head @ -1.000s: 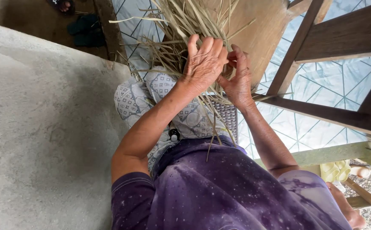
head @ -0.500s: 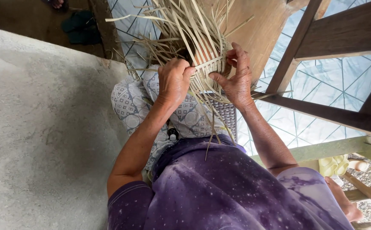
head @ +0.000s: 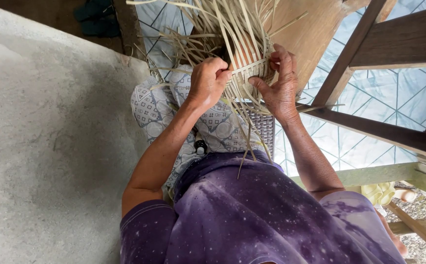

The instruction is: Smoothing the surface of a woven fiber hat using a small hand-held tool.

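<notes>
While left hand (head: 207,82) pinches strip, right hand (head: 277,84) grips woven basket (head: 250,73) rim; loose strips fan upward.

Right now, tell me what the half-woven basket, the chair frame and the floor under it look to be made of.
Half-woven basket: flat, pale, dry plant strips, perhaps bamboo or palm; matte, with loose ends splaying out. The left hand and right hand grip its woven band. Chair frame: dark brown wood, smooth, squared rails. Floor: glossy pale blue tiles, likely ceramic, with thin line patterns.
</notes>
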